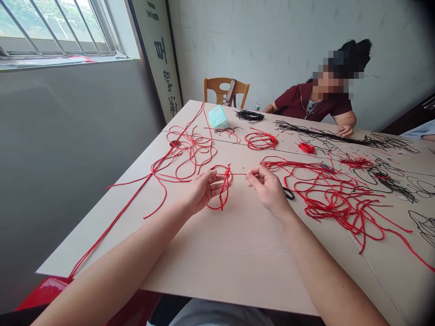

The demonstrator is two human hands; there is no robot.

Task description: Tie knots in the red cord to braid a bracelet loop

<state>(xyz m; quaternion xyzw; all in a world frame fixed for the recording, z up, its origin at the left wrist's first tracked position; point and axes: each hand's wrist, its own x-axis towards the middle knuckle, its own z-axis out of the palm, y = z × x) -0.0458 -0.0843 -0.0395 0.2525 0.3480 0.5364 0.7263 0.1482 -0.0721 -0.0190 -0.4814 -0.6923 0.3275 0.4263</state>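
Above the middle of the table, my left hand [204, 190] is closed on a looped bundle of red braided cord [223, 195], which hangs down past its fingers. A thin red cord end [240, 174] runs straight from that bundle to the right. My right hand [267, 185] pinches this end between thumb and forefinger. Just behind my right hand, black scissor handles [288, 194] stick out, partly hidden by it. Loose red cords [190, 149] lie in curls beyond my left hand.
A large tangle of red braided cords [343, 203] lies to the right. Farther back are a coiled red cord [261, 140], a light green tissue pack [218, 117] and black cords [326, 133]. A person in a maroon top [299, 102] sits across the table [217, 267].
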